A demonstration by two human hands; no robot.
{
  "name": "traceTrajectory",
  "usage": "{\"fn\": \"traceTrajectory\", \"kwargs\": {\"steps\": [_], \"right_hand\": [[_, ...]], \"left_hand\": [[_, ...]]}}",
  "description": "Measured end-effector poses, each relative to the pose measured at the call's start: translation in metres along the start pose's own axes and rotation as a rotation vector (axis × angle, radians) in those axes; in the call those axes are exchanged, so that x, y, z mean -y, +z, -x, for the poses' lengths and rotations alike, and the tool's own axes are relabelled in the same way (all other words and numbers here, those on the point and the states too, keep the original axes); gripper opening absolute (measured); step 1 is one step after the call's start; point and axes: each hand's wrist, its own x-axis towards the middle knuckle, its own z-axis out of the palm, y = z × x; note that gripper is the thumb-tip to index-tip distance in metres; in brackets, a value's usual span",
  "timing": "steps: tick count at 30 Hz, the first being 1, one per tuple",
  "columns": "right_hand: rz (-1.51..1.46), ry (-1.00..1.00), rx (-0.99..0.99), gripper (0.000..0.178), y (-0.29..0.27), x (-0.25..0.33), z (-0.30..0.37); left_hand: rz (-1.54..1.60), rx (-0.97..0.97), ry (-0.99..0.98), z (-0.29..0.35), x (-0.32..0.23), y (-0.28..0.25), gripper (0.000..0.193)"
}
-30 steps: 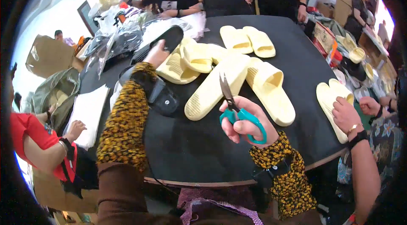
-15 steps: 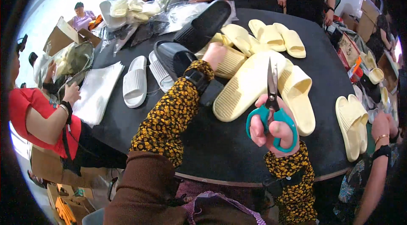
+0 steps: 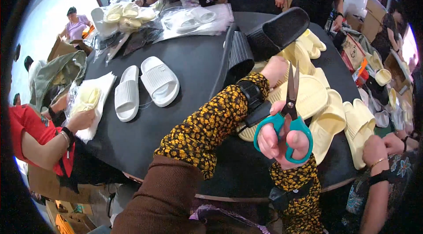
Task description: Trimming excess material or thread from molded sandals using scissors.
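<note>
My left hand [image 3: 275, 70] is closed beside a pair of black slippers [image 3: 278, 31], over the cream slippers. The black pair tilts above the table, one of them nearly on its edge; the exact grip is hidden behind my hand. In my right hand [image 3: 282, 139] is a pair of scissors [image 3: 291, 106] with teal handles, fingers through the loops and blades pointing up, slightly parted. Behind the scissors lies a cream slipper [image 3: 310, 97], with another cream pair [image 3: 328, 124] to its right. White slippers [image 3: 159, 82], linked by a thin thread, lie left of my arm.
White plastic bags [image 3: 98, 119] lie on the black table [image 3: 185, 132] at left, by a co-worker in red. Bagged slippers [image 3: 128, 16] pile up at the far left. At the right edge, a co-worker's hand touches a cream pair [image 3: 359, 124].
My left hand has moved right with the black slippers, away from the white pair. Cream slippers beside it have shifted right. The scissors stay upright in my right hand.
</note>
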Motion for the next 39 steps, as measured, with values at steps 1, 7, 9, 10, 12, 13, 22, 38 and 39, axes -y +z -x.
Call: {"fn": "traceTrajectory", "kwargs": {"steps": [1,7,9,10,12,13,22,38,39], "right_hand": [[-0.001,-0.001,0.003,0.057,0.0,-0.002,-0.002],[-0.118,0.005,0.005,0.063,-0.008,-0.002,0.001],[-0.12,-0.016,0.047,0.063,-0.011,-0.001,0.002],[-0.117,-0.02,0.044,0.063,-0.011,-0.002,0.002],[-0.193,-0.012,0.07,0.06,-0.004,-0.007,-0.003],[-0.185,-0.01,0.115,0.056,0.0,-0.012,-0.008],[-0.08,0.019,0.043,0.046,-0.014,-0.015,0.0],[0.265,0.237,-0.166,0.034,-0.029,-0.057,-0.007],[0.265,0.242,-0.158,0.034,-0.032,-0.057,-0.009]], "left_hand": [[0.005,0.014,0.008,0.002,-0.006,0.003,0.016],[0.069,0.134,0.084,-0.005,-0.03,0.03,0.031],[0.305,0.178,0.011,-0.013,-0.023,0.034,0.031],[0.533,0.214,-0.072,-0.015,-0.02,0.035,0.031],[-0.182,0.242,0.421,-0.031,-0.003,0.004,0.029],[-0.748,0.36,0.967,-0.038,0.012,-0.034,0.027],[0.107,-0.117,-0.269,0.056,-0.152,-0.143,0.015],[0.02,-0.371,-0.129,0.199,-0.242,-0.233,0.02],[0.062,-0.38,-0.16,0.206,-0.241,-0.231,0.021]]}}
